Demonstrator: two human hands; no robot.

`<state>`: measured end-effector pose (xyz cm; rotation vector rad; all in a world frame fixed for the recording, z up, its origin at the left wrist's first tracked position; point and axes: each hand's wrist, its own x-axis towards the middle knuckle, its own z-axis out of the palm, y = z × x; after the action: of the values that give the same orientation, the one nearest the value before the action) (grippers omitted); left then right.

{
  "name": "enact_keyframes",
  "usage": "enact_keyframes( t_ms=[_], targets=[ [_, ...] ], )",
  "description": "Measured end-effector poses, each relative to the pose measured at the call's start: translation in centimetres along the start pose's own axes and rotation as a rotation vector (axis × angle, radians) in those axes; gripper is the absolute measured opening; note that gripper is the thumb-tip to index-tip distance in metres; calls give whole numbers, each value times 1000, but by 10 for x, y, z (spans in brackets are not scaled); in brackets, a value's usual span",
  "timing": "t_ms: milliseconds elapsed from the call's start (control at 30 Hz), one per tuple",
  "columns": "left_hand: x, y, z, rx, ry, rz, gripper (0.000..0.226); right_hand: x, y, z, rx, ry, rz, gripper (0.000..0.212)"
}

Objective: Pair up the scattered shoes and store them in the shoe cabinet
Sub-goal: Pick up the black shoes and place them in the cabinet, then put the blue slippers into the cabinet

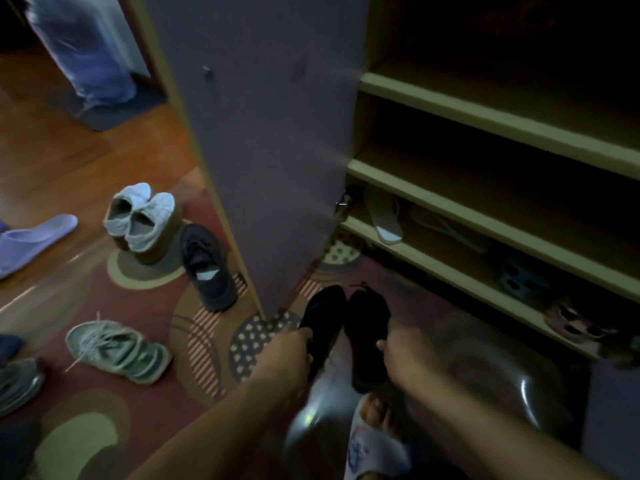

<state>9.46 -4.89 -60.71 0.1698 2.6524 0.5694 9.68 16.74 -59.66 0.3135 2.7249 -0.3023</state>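
I see my left hand point(289, 348) gripping 1 black shoe point(322, 323) and my right hand point(403, 351) gripping the other black shoe point(369, 334), fingers curled round each. The 2 shoes hang side by side, just beside each other, long axes running away from me, toes toward the open shoe cabinet point(485, 188) above the rug point(145, 303). On the rug lie 1 dark sneaker point(209, 268), a pair of white shoes point(142, 220) and 1 pale green sneaker point(117, 351). The lowest shelf holds 1 pale slipper point(384, 216).
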Motion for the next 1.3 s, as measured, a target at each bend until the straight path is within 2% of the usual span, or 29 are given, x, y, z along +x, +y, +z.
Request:
enact_keyframes(
  t_ms=[100,167,233,300,433,533,600,667,733,833,933,1034,1167,1300],
  targets=[
    [60,2,15,4,83,9,7,43,-13,30,79,145,-19,25],
    [102,0,24,13,139,29,20,72,-28,45,83,185,2,29],
    [134,-5,33,-39,131,31,35,98,-41,63,74,138,2,32],
    [151,-11,41,12,75,6,40,113,-45,77,133,39,-33,34],
    [134,-27,60,-96,6,-100,60,120,-42,84,219,-17,-18,35],
    [93,-29,52,-169,-37,-123,72,109,-44,59,194,-74,-28,35],
    [55,-30,41,-183,-89,-155,80,87,-55,34,81,-272,-125,24],
    [5,-36,25,-162,-102,-207,72,50,-84,5,-159,-555,-304,4],
    [-32,-39,16,-150,-98,-237,62,29,-112,-13,-403,-683,-459,14],
    [-101,-66,-12,-168,-23,-319,43,-15,-180,-30,-510,-636,-665,31],
    [-162,-101,-54,-90,-4,-394,33,-70,-257,-43,-545,-648,-809,33],
    [-223,-154,-101,13,-34,-526,32,-124,-325,-48,-554,-572,-952,37],
    [-315,-237,-151,-77,-88,-730,32,-182,-381,-38,-558,-469,-993,36],
    [-387,-301,-186,-66,2,-767,30,-217,-424,-22,-641,-433,-980,42]
  ],
)
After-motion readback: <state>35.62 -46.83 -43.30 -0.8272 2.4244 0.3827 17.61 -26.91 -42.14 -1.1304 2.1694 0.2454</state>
